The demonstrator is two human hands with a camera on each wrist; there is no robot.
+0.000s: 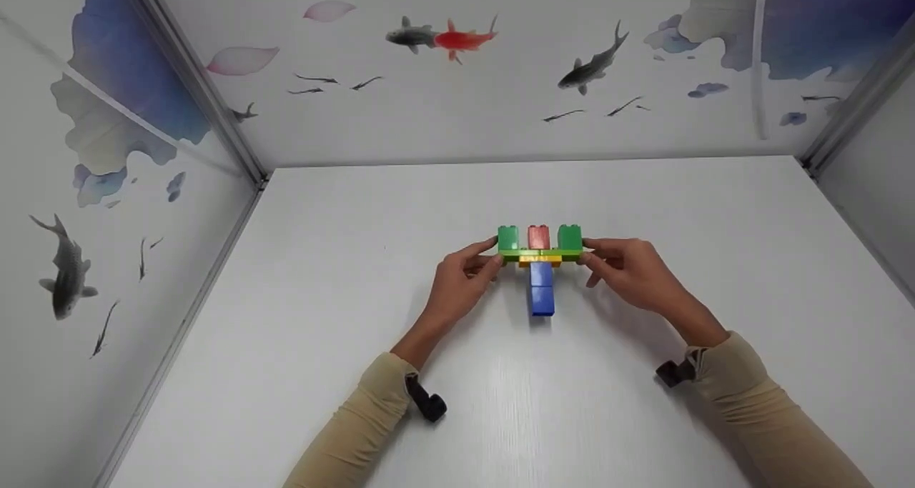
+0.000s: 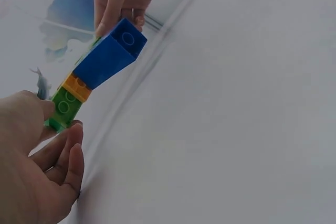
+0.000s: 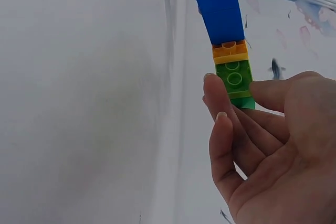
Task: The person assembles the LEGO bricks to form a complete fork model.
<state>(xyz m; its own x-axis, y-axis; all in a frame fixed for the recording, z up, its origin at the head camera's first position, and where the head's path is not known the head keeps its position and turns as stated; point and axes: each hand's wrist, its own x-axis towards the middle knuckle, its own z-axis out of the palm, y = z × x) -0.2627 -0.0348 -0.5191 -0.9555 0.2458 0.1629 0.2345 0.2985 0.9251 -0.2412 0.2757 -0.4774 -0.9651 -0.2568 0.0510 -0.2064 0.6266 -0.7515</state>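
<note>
Both hands hold a toy brick build between them, over the white table in the head view. Its stem is two blue bricks (image 1: 542, 288), joined to a yellow brick (image 1: 540, 261) under a light green crosspiece (image 1: 572, 255). Two green bricks (image 1: 507, 238) stand on the crosspiece's ends, with a red brick (image 1: 538, 236) in the middle. My left hand (image 1: 461, 281) pinches the left end between thumb and fingers. At the opposite end, my right hand (image 1: 629, 270) pinches the build the same way. Hollow undersides of the blue brick (image 2: 107, 59) and green piece (image 3: 234, 80) show in the wrist views.
The white table (image 1: 329, 274) spreads around the hands. A back wall (image 1: 500, 116) with painted fish and petals and a left side wall (image 1: 179, 259) border it. Black wrist mounts (image 1: 427, 402) sit at both sleeve cuffs.
</note>
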